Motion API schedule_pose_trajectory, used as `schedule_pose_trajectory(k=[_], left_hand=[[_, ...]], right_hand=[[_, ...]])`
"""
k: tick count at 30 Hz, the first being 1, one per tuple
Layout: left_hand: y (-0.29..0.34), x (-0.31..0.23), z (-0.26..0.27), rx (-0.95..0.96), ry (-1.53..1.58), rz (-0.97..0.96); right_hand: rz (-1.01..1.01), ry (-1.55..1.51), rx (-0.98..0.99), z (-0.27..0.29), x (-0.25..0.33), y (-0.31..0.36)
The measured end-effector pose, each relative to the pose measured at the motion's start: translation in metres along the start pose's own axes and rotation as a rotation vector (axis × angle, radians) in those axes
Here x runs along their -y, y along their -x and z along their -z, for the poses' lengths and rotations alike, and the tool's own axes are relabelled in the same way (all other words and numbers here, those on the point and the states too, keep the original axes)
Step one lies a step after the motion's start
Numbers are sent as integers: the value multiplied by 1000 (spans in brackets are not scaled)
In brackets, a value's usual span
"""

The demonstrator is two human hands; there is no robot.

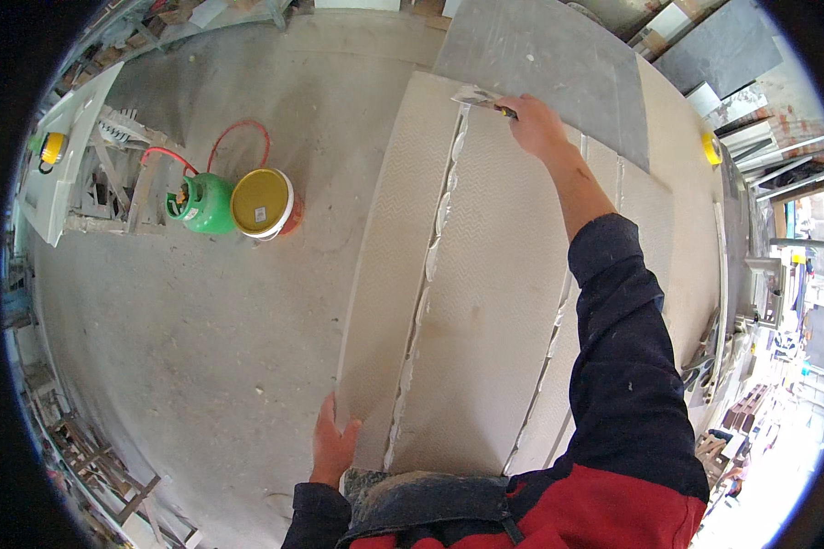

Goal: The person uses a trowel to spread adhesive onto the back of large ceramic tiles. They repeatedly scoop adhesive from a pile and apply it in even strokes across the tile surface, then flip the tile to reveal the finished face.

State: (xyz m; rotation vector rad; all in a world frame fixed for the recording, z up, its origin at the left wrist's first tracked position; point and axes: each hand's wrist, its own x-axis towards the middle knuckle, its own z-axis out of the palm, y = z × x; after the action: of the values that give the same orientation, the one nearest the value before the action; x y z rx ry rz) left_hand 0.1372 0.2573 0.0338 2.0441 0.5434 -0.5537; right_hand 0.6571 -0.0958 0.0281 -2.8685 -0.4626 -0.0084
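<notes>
A large pale textured board (494,274) lies in front of me, with long seams running away from me. White filler (444,201) lies lumpy along the left seam. More filler (551,343) shows along the seam to its right. My right hand (536,126) is stretched out to the board's far end, closed round the handle of a putty knife (471,94). The knife's white-smeared blade sits at the far end of the left seam. My left hand (335,444) rests at the board's near left edge, thumb and forefinger apart; its other fingers are partly hidden.
Left of the board, a green gas cylinder (212,205) with a red hose (267,137) stands beside a lidded bucket (264,203) on the concrete floor. A grey sheet (545,59) adjoins the far end. Yellow tape (710,148) lies at right; a trestle (124,174) stands far left.
</notes>
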Motion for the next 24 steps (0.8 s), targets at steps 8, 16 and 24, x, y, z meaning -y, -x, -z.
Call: schedule_pose_trajectory(k=[8,16,24], left_hand=[[-3,4,2,56,10,44],[-1,-5,7,66,52,15],[-1,11,1,63,16,19]], right_hand=[[78,160,52,-6,-23,-9],[202,228,141,28,-14,-23],[31,-12,114,27,-10,-34]])
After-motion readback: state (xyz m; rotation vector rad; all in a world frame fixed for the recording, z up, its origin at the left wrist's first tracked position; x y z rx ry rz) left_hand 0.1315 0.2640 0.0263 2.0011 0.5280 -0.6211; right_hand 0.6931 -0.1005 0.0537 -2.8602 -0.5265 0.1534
